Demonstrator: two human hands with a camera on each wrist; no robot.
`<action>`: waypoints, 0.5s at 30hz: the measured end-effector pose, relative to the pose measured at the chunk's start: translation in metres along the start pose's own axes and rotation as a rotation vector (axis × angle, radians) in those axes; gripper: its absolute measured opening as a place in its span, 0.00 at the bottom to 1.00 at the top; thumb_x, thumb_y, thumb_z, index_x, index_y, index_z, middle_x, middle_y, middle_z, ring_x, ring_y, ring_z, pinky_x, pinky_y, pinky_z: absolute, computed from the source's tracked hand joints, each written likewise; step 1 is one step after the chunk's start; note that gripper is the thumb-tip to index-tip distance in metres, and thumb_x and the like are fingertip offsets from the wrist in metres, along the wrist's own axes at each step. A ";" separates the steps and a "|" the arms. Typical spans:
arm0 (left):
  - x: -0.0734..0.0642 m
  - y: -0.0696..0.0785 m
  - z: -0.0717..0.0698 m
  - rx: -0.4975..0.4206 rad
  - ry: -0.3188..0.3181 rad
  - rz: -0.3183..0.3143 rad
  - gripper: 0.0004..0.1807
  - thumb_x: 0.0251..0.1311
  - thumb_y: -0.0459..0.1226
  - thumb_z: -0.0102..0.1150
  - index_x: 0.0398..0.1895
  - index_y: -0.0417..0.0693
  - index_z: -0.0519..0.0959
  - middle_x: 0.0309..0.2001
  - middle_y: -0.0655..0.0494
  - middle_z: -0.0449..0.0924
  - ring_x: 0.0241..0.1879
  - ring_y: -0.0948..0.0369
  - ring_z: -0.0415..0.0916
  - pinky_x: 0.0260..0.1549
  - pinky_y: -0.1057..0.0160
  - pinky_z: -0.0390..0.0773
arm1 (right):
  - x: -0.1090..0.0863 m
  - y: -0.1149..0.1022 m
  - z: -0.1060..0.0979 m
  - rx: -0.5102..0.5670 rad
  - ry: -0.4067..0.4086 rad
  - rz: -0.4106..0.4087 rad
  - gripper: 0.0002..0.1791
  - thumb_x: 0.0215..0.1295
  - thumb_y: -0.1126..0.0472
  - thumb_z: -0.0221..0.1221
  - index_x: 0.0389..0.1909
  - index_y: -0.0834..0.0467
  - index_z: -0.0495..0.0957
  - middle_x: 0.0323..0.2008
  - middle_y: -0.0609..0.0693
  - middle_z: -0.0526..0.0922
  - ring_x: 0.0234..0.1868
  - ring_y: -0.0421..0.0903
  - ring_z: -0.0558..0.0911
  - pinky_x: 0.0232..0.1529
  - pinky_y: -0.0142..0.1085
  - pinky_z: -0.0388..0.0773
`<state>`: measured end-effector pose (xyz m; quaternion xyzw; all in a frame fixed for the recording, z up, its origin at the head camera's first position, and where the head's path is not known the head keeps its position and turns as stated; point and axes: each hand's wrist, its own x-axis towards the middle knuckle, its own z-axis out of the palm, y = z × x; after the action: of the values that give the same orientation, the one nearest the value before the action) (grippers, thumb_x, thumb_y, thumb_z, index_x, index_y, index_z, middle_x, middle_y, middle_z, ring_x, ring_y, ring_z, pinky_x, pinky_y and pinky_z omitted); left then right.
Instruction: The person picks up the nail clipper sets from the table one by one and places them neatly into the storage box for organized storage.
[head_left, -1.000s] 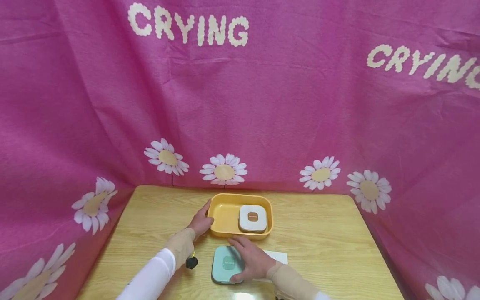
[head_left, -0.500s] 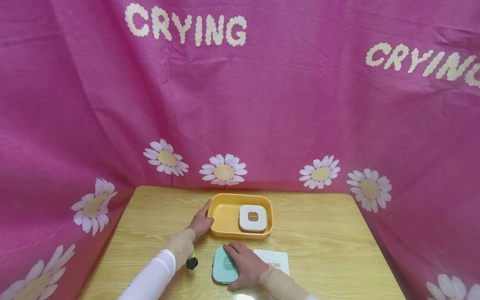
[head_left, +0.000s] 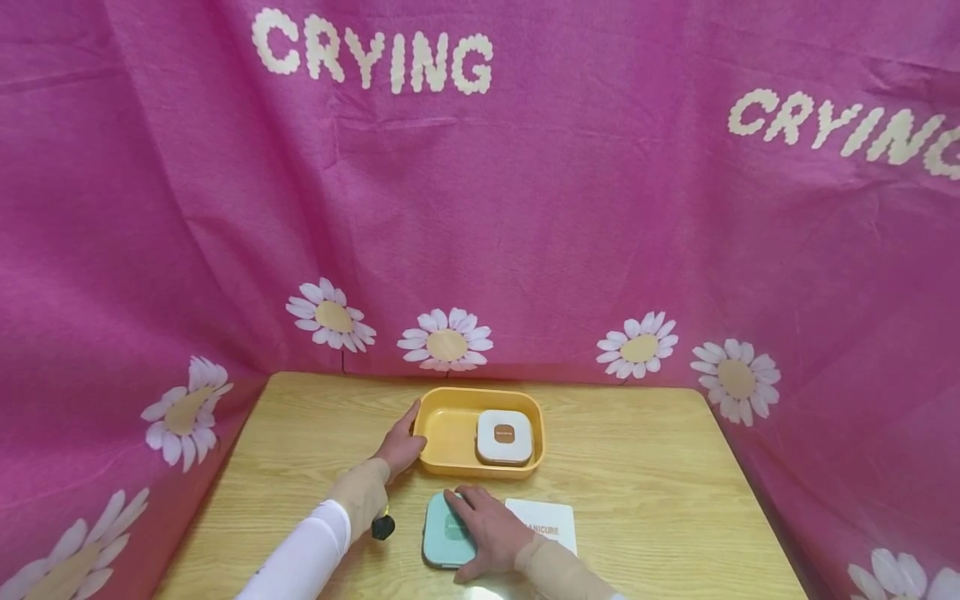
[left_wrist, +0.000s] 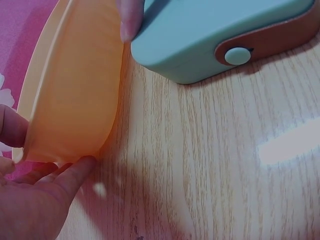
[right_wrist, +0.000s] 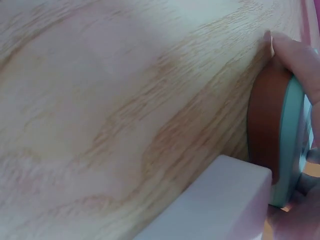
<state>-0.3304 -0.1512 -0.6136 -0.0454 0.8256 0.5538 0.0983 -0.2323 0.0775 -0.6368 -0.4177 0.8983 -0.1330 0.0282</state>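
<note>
At the left end of a yellow tray [head_left: 450,429], my left hand [head_left: 400,447] pinches the rim; the left wrist view shows the thumb over the edge and the fingers along the outer wall. Inside the tray's right half lies a white square case [head_left: 517,454] with a brown label. My right hand [head_left: 491,531] spans a teal square case [head_left: 441,546] on the table, thumb at the near side and fingers at the far side. A brown strap [left_wrist: 280,42] with a round teal button runs along the teal case's side. The palm hides the case's right part.
A white box [head_left: 558,518] with partly covered lettering, "ANICURE" readable, lies right of the teal case, close to my right wrist. A small black object [head_left: 383,526] hangs by my left wrist. Pink daisy-printed fabric [head_left: 570,250] stands behind the wooden table [head_left: 637,467].
My right hand has shifted slightly back toward me, its fingers drawing from near the tray onto the teal case's far side. More of the white box shows. The left hand has stayed still.
</note>
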 end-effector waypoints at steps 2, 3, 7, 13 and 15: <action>0.000 0.000 0.000 0.006 0.000 0.000 0.51 0.55 0.26 0.50 0.86 0.48 0.49 0.82 0.37 0.54 0.77 0.45 0.57 0.68 0.49 0.66 | 0.000 0.000 -0.001 0.001 -0.014 0.007 0.70 0.39 0.32 0.80 0.79 0.62 0.60 0.68 0.57 0.72 0.67 0.51 0.74 0.68 0.41 0.73; 0.000 0.000 0.000 0.010 -0.001 0.002 0.51 0.55 0.26 0.50 0.86 0.47 0.49 0.82 0.37 0.54 0.77 0.45 0.57 0.68 0.49 0.67 | 0.000 0.001 -0.001 0.001 -0.020 0.011 0.71 0.38 0.32 0.80 0.80 0.61 0.60 0.69 0.58 0.72 0.68 0.52 0.74 0.69 0.41 0.73; 0.000 0.000 0.000 0.017 -0.008 0.003 0.51 0.55 0.26 0.50 0.86 0.47 0.48 0.81 0.37 0.54 0.75 0.45 0.59 0.65 0.50 0.70 | 0.000 0.001 0.000 -0.001 -0.031 0.021 0.72 0.36 0.32 0.81 0.80 0.60 0.59 0.69 0.57 0.71 0.68 0.52 0.73 0.69 0.41 0.73; -0.002 0.003 0.000 0.012 -0.013 0.004 0.50 0.56 0.26 0.50 0.86 0.46 0.48 0.82 0.37 0.53 0.75 0.46 0.59 0.63 0.53 0.71 | 0.000 -0.001 0.001 -0.011 -0.015 0.018 0.70 0.37 0.35 0.81 0.80 0.60 0.60 0.66 0.54 0.72 0.65 0.48 0.74 0.68 0.38 0.73; -0.003 0.004 -0.001 0.011 -0.011 0.008 0.50 0.56 0.26 0.50 0.86 0.46 0.48 0.81 0.36 0.54 0.75 0.45 0.60 0.62 0.53 0.72 | 0.000 -0.002 0.000 -0.011 -0.014 0.020 0.68 0.39 0.35 0.81 0.79 0.60 0.60 0.65 0.54 0.73 0.64 0.48 0.74 0.67 0.38 0.74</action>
<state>-0.3280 -0.1511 -0.6091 -0.0385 0.8282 0.5499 0.1010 -0.2304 0.0765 -0.6365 -0.4100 0.9029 -0.1249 0.0336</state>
